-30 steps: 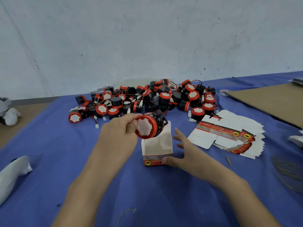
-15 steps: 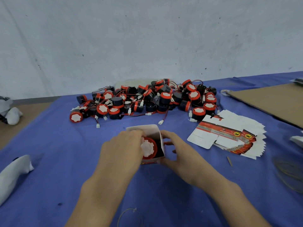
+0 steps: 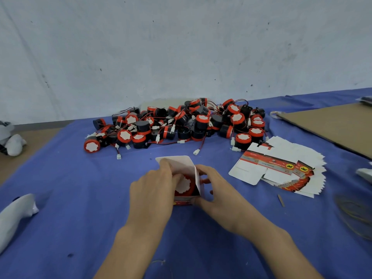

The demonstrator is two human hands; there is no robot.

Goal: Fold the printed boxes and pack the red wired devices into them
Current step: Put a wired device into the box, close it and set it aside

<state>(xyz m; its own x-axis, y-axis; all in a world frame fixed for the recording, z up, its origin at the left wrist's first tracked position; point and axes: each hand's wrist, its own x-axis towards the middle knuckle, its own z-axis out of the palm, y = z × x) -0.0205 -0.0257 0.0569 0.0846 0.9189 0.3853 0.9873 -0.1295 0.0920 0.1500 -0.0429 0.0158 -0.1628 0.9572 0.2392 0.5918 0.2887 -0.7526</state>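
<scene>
Across the whole table, blue cloth (image 3: 80, 218). Far right, brown cardboard sheet (image 3: 332, 125) lies flat on it. Far centre, big heap of red wired devices (image 3: 181, 125): black bodies, red caps, wires tangled. Right of centre, fanned stack of flat printed boxes (image 3: 281, 170), just beside the heap's right end. Near centre, left hand (image 3: 153, 194) curls over the left wall of the open box (image 3: 181, 164), fingertips touching the red device (image 3: 184, 185) inside. Right hand (image 3: 217, 194) grips the right wall, thumb at the near corner, fingers round the far side. Box stands upright on the cloth, top flap raised at the far side. Device sits inside, white-faced cap up.
</scene>
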